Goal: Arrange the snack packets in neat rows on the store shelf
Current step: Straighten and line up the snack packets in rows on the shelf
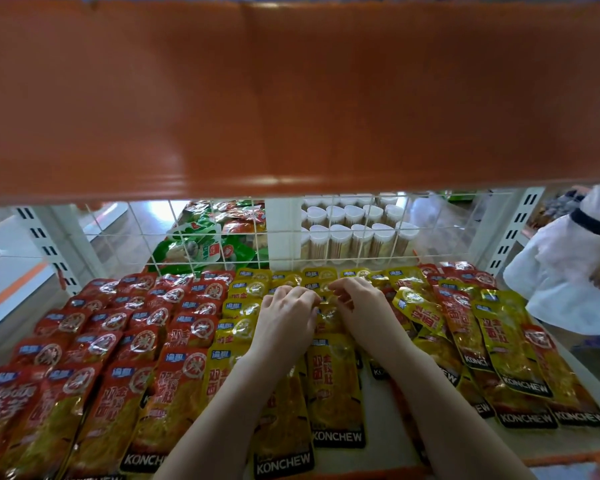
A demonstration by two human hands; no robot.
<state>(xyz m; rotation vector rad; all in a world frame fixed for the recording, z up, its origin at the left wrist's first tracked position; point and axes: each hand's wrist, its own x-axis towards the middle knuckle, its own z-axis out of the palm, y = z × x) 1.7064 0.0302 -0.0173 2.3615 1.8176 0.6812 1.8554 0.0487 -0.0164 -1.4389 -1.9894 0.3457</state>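
Red snack packets (125,337) lie in overlapping rows on the left of the white shelf (575,434). Yellow packets (336,386) fill the middle rows. On the right, yellow and red packets (499,337) lie mixed and askew. My left hand (284,313) and my right hand (357,299) reach deep into the middle, close together, fingers curled. Both pinch the top of a yellow packet (326,317) lying in the middle row between them.
An orange upper shelf (291,98) overhangs close above. A white wire grid (222,237) backs the shelf; behind it are green packets (194,244) and white-capped jars (354,233). A person in white (568,271) stands at the right.
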